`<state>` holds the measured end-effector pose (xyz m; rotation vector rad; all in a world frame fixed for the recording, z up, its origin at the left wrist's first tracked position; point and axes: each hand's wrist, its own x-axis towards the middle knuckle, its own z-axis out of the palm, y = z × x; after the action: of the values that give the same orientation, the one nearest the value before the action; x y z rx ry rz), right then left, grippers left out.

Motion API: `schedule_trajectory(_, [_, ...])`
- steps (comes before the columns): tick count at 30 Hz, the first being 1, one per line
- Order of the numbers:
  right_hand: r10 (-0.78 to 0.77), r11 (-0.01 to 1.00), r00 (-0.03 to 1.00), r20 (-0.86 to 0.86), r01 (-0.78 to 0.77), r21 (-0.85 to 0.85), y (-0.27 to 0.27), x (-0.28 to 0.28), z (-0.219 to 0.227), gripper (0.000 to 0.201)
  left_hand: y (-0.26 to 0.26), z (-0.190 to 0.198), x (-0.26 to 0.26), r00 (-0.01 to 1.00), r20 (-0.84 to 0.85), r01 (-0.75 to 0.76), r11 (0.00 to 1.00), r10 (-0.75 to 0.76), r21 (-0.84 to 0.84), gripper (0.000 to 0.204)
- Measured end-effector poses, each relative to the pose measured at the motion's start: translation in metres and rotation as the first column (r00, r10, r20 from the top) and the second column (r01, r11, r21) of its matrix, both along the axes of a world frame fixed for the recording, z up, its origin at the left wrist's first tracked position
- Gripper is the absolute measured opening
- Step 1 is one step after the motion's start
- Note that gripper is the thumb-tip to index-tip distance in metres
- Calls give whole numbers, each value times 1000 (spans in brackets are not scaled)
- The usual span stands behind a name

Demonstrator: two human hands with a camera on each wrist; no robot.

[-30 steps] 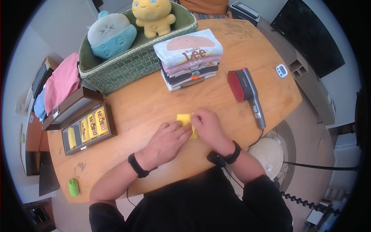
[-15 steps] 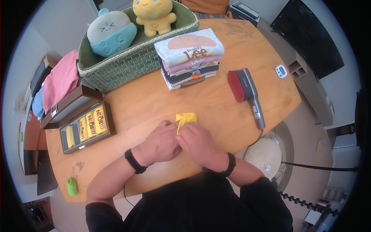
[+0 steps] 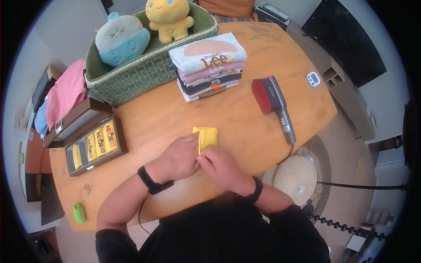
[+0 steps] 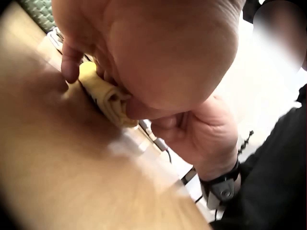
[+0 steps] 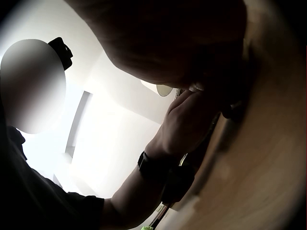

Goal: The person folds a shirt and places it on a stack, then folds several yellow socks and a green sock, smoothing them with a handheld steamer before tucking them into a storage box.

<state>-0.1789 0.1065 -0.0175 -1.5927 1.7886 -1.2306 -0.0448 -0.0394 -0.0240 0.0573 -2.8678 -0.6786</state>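
A small folded yellow cloth [image 3: 208,136] lies on the wooden table before me, and the left wrist view shows the layered folds at the end of the same yellow cloth [image 4: 112,103]. My left hand [image 3: 179,158] holds its left side, fingers at the fold and thumb low by the near end. From the near right, my right hand [image 3: 221,167] pinches the near edge between thumb and index finger. The two hands sit close together. In the right wrist view, the dark right hand hides the cloth.
An open brown box [image 3: 121,147] at the left holds several yellow folded pieces lettered NEOBIO. Behind are a green basket [image 3: 138,81] with two plush toys and a stack of folded shirts [image 3: 208,65]. A corded grey-and-red handheld appliance [image 3: 274,101] lies right; a green bundle [image 3: 79,213] lies front left.
The right hand moved from the cloth's far right edge down to its near edge. A flap of the cloth has been folded over, and the left fingers shifted to its left side.
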Motion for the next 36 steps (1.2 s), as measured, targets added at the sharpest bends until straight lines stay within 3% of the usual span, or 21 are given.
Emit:
schedule_trajectory(1, [-25,999,998,63,22,38,-4,1,0,19,-2,0,2,999,-48,8,997,-4,82,40])
schedule_trajectory(5, [-69,992,998,15,67,110,-13,-12,6,23,9,5,9,996,36,-79,997,78,25,36])
schedule_trajectory(8, [9,981,1000,0,-9,192,-28,-42,13,23,12,8,8,994,-57,-94,995,93,-16,30])
schedule_trajectory(10, [161,953,979,127,-187,238,-38,-60,17,25,11,18,4,989,90,-131,983,120,125,21])
schedule_trajectory(11, [171,951,978,116,-195,239,-41,-68,19,25,10,15,1,988,79,-140,982,131,125,21])
schedule_trajectory(13, [296,928,954,46,-299,224,-46,-78,22,17,12,5,-5,975,-109,-139,912,194,386,24])
schedule_trajectory(14, [310,921,950,40,-311,234,-48,-79,23,17,13,1,-4,971,-116,-149,907,210,395,24])
schedule_trajectory(16, [258,964,954,-152,-243,111,-53,-78,28,7,14,3,-5,954,-157,-157,870,256,467,23])
schedule_trajectory(17, [264,962,952,-156,-248,115,-55,-79,23,7,14,2,-4,951,-162,-160,868,263,471,23])
schedule_trajectory(19, [400,915,901,-169,-403,13,-62,-82,13,10,12,0,1,966,-94,-164,852,241,497,11])
schedule_trajectory(23, [438,898,886,-153,-422,126,-67,-84,16,10,9,3,10,970,-17,-202,847,241,492,12])
schedule_trajectory(25, [454,891,859,-237,-440,111,-70,-82,11,9,10,-2,13,905,-294,-171,895,308,413,12])
schedule_trajectory(26, [462,887,855,-237,-448,113,-70,-81,9,9,12,-2,17,902,-294,-178,892,317,415,12])
schedule_trajectory(28, [426,868,785,-450,-494,-41,-68,-74,13,15,17,4,28,846,-349,-293,898,404,328,10])
schedule_trajectory(32, [479,778,675,-561,-623,-85,-70,-68,11,21,18,9,44,840,-251,-384,854,480,350,12])
schedule_trajectory(34, [517,803,679,-521,-595,21,-72,-68,5,22,16,12,49,861,19,-416,683,507,600,14])
schedule_trajectory(36, [525,800,688,-502,-600,14,-73,-67,3,22,12,20,52,878,84,-405,637,471,657,14])
